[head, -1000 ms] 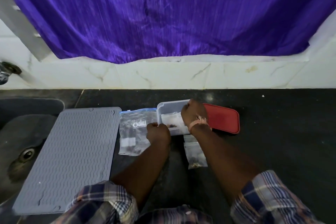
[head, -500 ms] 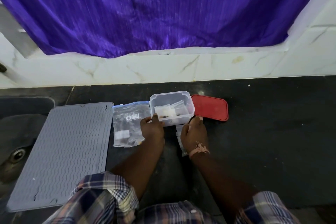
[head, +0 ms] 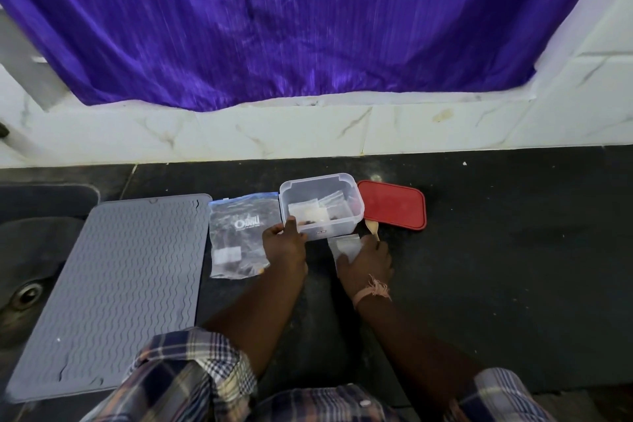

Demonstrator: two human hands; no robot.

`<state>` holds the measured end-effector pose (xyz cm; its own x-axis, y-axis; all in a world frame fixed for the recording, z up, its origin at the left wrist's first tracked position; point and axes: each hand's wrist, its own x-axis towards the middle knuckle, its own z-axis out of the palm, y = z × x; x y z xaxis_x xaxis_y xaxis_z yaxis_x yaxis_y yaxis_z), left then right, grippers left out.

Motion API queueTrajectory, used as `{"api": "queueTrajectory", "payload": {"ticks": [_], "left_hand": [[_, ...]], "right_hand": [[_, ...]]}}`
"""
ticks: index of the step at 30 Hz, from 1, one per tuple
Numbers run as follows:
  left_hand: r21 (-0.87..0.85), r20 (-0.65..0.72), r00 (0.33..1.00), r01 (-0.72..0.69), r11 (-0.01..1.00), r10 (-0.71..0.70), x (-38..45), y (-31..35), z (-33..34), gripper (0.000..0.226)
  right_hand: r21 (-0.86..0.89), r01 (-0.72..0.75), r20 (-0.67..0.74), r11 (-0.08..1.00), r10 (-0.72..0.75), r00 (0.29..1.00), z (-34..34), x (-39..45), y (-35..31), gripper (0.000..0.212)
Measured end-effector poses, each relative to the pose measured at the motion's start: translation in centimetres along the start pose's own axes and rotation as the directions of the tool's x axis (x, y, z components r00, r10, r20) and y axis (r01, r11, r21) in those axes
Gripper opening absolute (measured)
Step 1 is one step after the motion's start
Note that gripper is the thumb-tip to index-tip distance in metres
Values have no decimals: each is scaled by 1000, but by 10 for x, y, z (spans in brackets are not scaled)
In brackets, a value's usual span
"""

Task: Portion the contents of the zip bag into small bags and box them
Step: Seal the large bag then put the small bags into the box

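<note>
A clear plastic box (head: 352,212) stands on the black counter and holds several small bags with dark bits. My left hand (head: 286,243) grips its near left corner, thumb against the wall. The large zip bag (head: 239,236) lies flat to the left of the box. My right hand (head: 366,260) lies on a small clear bag (head: 344,243) on the counter just in front of the box, fingers curled on it. A small wooden spoon (head: 372,228) sticks out beside that hand. The red lid (head: 394,204) lies to the right of the box.
A grey ribbed silicone mat (head: 113,288) covers the counter's left part, partly over a dark sink (head: 27,271) with a drain. A white marble ledge (head: 308,130) and a purple curtain (head: 274,20) close off the back. Black counter (head: 513,250) stretches out to the right.
My right hand has come out of the box and dropped onto the small bag in front of it. My left hand has shifted to the box's near left corner.
</note>
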<state>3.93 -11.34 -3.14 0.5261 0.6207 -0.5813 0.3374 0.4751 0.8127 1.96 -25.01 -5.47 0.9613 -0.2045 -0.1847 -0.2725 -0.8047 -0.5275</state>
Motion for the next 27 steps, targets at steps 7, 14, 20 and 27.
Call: {"api": "queueTrajectory", "payload": {"ticks": [7, 14, 20, 27], "left_hand": [[58, -52, 999, -3, 998, 6, 0, 2, 4, 35], [92, -30, 999, 18, 996, -15, 0, 14, 1, 36], [137, -9, 999, 41, 990, -40, 14, 13, -1, 30], [150, -28, 999, 48, 987, -44, 21, 5, 1, 32]], "right_hand": [[322, 260, -393, 910, -121, 911, -39, 32, -41, 55], [-30, 327, -11, 944, -328, 945, -28, 83, -105, 55], [-293, 189, 148, 937, -151, 977, -3, 100, -107, 57], [-521, 269, 155, 810, -221, 963, 8, 107, -120, 35]]}}
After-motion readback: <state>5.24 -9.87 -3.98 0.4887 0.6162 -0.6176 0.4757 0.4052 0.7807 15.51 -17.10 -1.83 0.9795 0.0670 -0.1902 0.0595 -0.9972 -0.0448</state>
